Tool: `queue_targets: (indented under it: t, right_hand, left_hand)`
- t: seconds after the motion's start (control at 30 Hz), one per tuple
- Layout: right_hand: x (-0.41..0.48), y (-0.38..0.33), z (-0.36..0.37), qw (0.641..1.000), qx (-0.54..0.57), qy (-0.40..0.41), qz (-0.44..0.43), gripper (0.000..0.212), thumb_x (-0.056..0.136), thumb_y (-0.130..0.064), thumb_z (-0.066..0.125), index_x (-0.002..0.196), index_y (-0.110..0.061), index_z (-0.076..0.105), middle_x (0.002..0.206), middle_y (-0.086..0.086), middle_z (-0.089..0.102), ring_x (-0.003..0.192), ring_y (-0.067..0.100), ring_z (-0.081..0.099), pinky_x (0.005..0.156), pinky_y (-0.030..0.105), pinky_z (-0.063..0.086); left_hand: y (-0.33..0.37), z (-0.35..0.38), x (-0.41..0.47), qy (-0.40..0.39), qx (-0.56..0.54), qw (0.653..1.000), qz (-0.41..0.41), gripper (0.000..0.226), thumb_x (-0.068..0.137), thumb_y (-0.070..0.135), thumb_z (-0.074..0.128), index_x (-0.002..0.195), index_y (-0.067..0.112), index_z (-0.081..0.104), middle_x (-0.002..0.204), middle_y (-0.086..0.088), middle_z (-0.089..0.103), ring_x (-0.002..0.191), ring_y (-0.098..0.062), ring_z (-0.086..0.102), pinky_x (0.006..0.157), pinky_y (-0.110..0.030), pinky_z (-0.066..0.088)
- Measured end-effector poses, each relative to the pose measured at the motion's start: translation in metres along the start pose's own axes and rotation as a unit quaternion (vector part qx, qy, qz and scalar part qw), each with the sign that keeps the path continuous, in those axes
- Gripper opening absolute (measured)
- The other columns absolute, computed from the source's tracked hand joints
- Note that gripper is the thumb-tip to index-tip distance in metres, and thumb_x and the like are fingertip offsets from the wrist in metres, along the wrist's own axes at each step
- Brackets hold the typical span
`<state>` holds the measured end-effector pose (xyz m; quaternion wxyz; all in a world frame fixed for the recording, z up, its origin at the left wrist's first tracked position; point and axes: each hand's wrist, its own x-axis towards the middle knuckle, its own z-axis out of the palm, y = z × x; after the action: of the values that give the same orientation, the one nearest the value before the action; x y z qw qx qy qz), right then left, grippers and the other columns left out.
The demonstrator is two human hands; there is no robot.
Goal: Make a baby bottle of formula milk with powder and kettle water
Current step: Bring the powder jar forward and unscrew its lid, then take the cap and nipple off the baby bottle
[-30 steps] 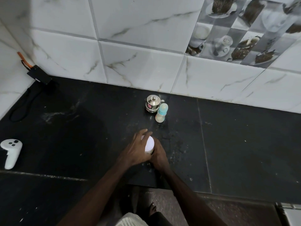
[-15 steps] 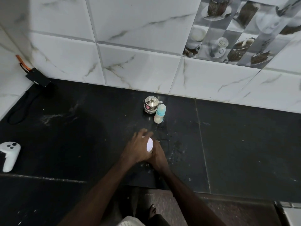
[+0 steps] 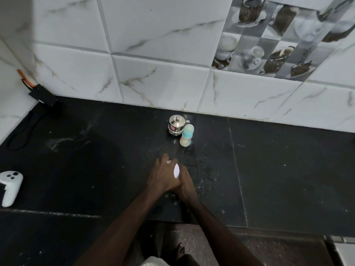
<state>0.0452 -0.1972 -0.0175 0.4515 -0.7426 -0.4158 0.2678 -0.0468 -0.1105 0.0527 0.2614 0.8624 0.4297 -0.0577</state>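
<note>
Both hands clasp a white-lidded container at the centre of the black countertop.

The left hand [image 3: 163, 174] curls over the white lid [image 3: 176, 170], fingers closed on it; the right hand [image 3: 185, 184] wraps the container body from the right, touching the left. The body itself is hidden. Above them, near the wall, stands the baby bottle [image 3: 186, 135], blue-collared with pale milk inside, touching a small steel kettle [image 3: 175, 125]. A white controller [image 3: 9, 186] lies at the left edge.

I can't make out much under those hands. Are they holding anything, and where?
Both hands grip a white-lidded container: left hand over its lid, right hand around its side.
</note>
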Motion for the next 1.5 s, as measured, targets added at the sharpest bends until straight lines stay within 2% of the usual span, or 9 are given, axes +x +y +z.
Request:
queue_targets:
  t: [0.23,0.47,0.63,0.8,0.97,1.1,1.27,1.4,1.5]
  right_hand:
    - [-0.005,0.000,0.001,0.999,-0.031,-0.009,0.025,0.063,0.076,-0.035,0.085,0.133,-0.028,0.057,0.130,-0.013,0.059,0.120,-0.002,0.059,0.096,0.024,0.053]
    - [0.010,-0.014,-0.012,0.999,-0.023,-0.044,-0.004,0.030,0.080,-0.021,0.085,0.105,-0.025,0.069,0.105,-0.002,0.072,0.102,0.006,0.068,0.086,0.026,0.057]
    - [0.013,-0.002,-0.010,0.998,-0.049,-0.025,0.008,0.070,0.063,-0.043,0.093,0.121,-0.042,0.054,0.124,-0.013,0.056,0.113,-0.006,0.054,0.093,0.012,0.045]
    - [0.026,0.005,-0.010,0.992,-0.094,-0.071,0.034,0.088,0.059,-0.033,0.097,0.134,-0.031,0.050,0.133,-0.007,0.053,0.121,0.002,0.050,0.099,0.009,0.036]
    - [0.028,0.006,-0.007,0.986,-0.120,-0.103,0.051,0.096,0.062,-0.022,0.093,0.144,-0.019,0.045,0.145,-0.001,0.048,0.133,0.011,0.044,0.112,0.024,0.036]
    - [0.024,0.006,-0.002,0.985,-0.123,-0.105,0.065,0.096,0.069,-0.021,0.089,0.150,-0.015,0.040,0.152,0.002,0.044,0.140,0.014,0.041,0.115,0.021,0.030]
    - [0.025,-0.004,-0.019,0.981,-0.147,-0.114,0.052,0.097,0.067,-0.015,0.057,0.158,-0.006,0.027,0.163,0.010,0.029,0.153,0.021,0.024,0.127,0.035,0.019]
    - [0.041,-0.014,-0.045,0.987,-0.148,-0.022,0.056,0.086,0.069,0.001,0.064,0.150,-0.009,0.038,0.147,0.004,0.042,0.137,0.018,0.043,0.113,0.017,0.031]
    - [0.052,-0.031,-0.060,0.987,-0.155,0.023,0.023,0.065,0.079,-0.001,0.068,0.141,-0.007,0.047,0.127,-0.003,0.046,0.116,0.008,0.043,0.102,0.021,0.035]
  left_hand:
    - [0.006,-0.001,0.001,0.047,-0.067,0.993,-0.084,0.092,0.078,0.063,0.066,0.153,0.023,0.032,0.140,-0.015,0.049,0.126,-0.037,0.054,0.100,-0.045,0.049]
    - [-0.021,0.027,-0.018,0.184,-0.247,0.948,-0.076,0.078,0.075,0.032,0.084,0.142,0.027,0.045,0.132,-0.003,0.050,0.122,-0.025,0.054,0.098,-0.041,0.051]
    - [-0.044,0.074,-0.039,0.265,-0.317,0.905,-0.100,0.077,0.068,0.030,0.091,0.131,0.020,0.049,0.125,0.002,0.056,0.114,-0.016,0.056,0.096,-0.035,0.049]
    - [-0.063,0.113,-0.046,0.279,-0.288,0.913,-0.071,0.067,0.063,0.023,0.095,0.113,0.017,0.050,0.123,-0.001,0.059,0.111,-0.026,0.062,0.090,-0.034,0.050]
    - [-0.079,0.133,-0.043,0.274,-0.196,0.938,-0.079,0.070,0.067,0.052,0.074,0.118,0.008,0.055,0.118,-0.013,0.061,0.108,-0.035,0.062,0.089,-0.047,0.056]
    - [-0.087,0.137,-0.041,0.266,-0.159,0.949,-0.065,0.078,0.069,0.060,0.068,0.124,0.007,0.052,0.123,-0.016,0.061,0.112,-0.038,0.061,0.091,-0.049,0.056]
    - [-0.076,0.118,-0.043,0.286,-0.209,0.934,-0.040,0.091,0.072,0.067,0.070,0.136,0.006,0.050,0.147,-0.008,0.051,0.131,-0.029,0.052,0.104,-0.045,0.049]
    - [-0.039,0.075,-0.022,0.377,-0.231,0.897,0.007,0.069,0.087,0.054,0.063,0.135,0.006,0.051,0.149,-0.007,0.050,0.133,-0.029,0.051,0.105,-0.044,0.046]
    - [0.000,0.033,0.015,0.399,-0.229,0.886,0.058,0.052,0.094,0.041,0.066,0.131,0.005,0.055,0.140,-0.009,0.054,0.129,-0.026,0.051,0.108,-0.037,0.042]
